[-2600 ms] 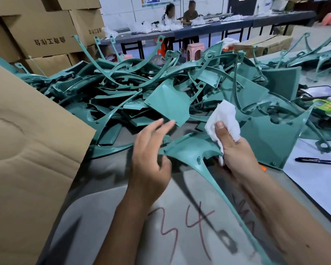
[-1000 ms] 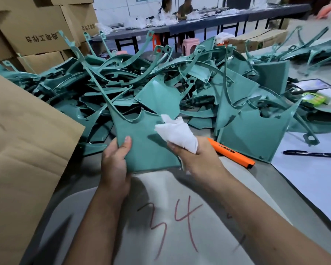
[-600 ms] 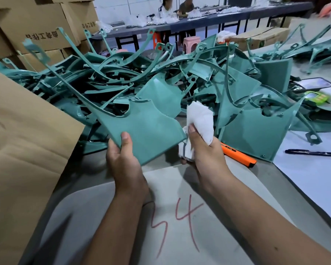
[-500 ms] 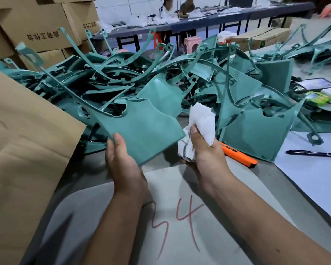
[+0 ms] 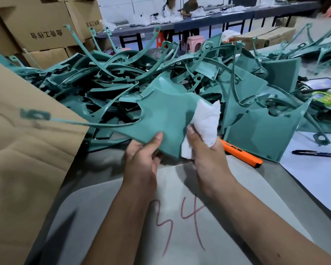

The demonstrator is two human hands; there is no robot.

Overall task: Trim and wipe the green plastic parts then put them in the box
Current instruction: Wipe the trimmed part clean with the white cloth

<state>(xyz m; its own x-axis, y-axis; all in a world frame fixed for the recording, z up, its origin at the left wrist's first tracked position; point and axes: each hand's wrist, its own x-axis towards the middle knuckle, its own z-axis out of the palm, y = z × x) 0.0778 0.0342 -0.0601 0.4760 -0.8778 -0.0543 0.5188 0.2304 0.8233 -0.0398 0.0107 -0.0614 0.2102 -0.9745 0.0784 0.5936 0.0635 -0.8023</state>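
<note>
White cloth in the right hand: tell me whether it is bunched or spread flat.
Bunched. The white cloth sits wadded in the right hand, pressed against the green part.

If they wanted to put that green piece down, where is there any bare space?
Bare: the grey mat around the red "34", between cardboard flap and white sheet. Crowded: the green pile behind, the orange tool beside it.

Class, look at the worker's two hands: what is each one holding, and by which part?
The left hand grips a green plastic part by the lower edge of its flat panel. The right hand clutches a bunched white cloth against that panel's right edge.
</note>
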